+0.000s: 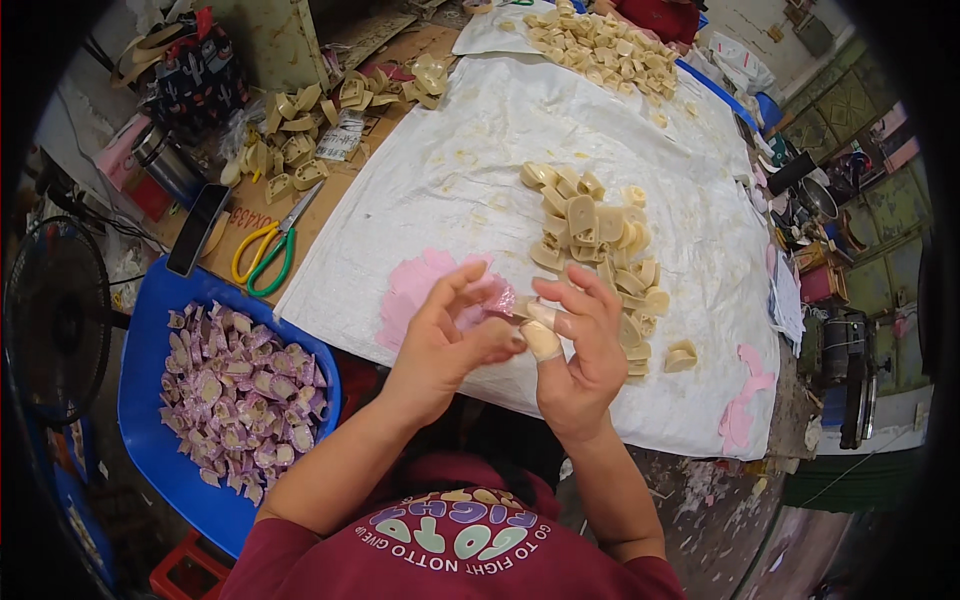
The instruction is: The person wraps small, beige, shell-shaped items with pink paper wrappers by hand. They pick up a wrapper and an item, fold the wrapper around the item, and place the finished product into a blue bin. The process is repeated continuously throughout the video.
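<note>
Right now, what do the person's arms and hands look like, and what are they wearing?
Two arms reach out of short, dark red sleeves, and the forearms are bare. The left hand wears no glove. The right hand has a smooth, cream cover on its thumb, and a finger near it seems wrapped in something pale too.

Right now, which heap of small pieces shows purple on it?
The purple-and-beige heap in the blue basin, at the person's left; the near heap and far heap on the white sheet are plain beige.
</note>
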### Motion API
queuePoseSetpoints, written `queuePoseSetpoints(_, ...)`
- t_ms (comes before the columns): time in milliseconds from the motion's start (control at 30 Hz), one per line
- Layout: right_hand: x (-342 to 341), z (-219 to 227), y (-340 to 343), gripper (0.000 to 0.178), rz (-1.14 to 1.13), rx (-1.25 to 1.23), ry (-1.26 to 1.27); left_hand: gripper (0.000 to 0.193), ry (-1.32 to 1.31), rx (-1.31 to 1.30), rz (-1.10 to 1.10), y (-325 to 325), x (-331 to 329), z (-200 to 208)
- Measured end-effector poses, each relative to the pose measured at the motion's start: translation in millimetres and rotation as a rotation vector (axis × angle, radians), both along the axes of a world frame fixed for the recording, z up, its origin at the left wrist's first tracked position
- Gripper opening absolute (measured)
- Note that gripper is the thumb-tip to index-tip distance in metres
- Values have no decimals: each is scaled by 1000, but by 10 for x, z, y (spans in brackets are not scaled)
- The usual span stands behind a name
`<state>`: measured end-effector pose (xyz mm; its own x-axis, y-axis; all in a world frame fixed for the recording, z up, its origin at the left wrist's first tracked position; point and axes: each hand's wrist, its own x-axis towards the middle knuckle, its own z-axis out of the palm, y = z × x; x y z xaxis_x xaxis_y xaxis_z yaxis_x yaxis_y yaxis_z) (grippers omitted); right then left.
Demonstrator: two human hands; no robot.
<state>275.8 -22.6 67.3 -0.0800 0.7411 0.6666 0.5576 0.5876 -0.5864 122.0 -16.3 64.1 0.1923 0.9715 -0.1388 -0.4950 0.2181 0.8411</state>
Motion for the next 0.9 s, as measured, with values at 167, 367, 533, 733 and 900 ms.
queuePoseSetpoints(167,-106,-88,-123,37,200,5,36,50,-503,-270,-216,-22,-101,61)
queuePoseSetpoints(367,-136,4,-152,43,442,-878,991,55,-387,-79,-193,-154,-56,172)
queuePoseSetpoints(533,-237,48,-159,39,409,-750,766,61,-184,13,-132,-120,-22,137)
queuePoseSetpoints(733,-259,64,-100,34,455,-714,755,58,-65,88,-95,-58,-24,143)
queuePoseSetpoints(900,-198,12,-74,35,498,-760,639,53,-107,-9,-97,-32,-83,107)
